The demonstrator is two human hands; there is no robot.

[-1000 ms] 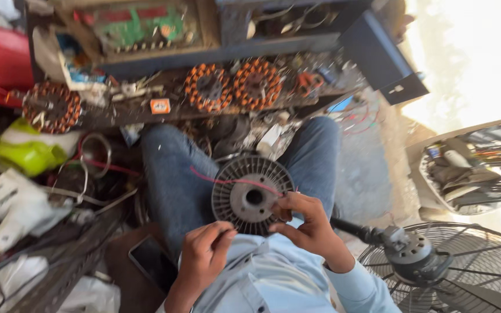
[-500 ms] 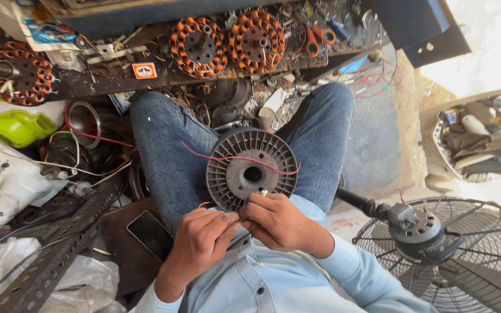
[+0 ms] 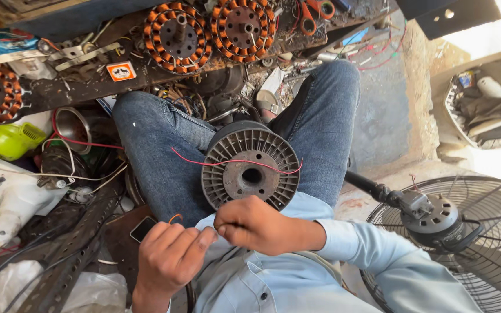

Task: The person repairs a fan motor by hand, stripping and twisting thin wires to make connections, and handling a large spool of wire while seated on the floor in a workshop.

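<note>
- L hand (image 3: 169, 258) & R hand (image 3: 256, 223) meet fingertips, pinching thin wire, just below grey slotted motor core (image 3: 250, 166) on lap.
- Red wire (image 3: 233, 163) lies across core.
- Fan guard (image 3: 482, 243) at right.

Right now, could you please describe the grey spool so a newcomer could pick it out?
Find the person's blue-jeaned knees; the grey spool sits between them, above both hands. Unlike the orange-wound stators on the bench, it is ribbed and plain grey, with a red wire across its face.
</note>
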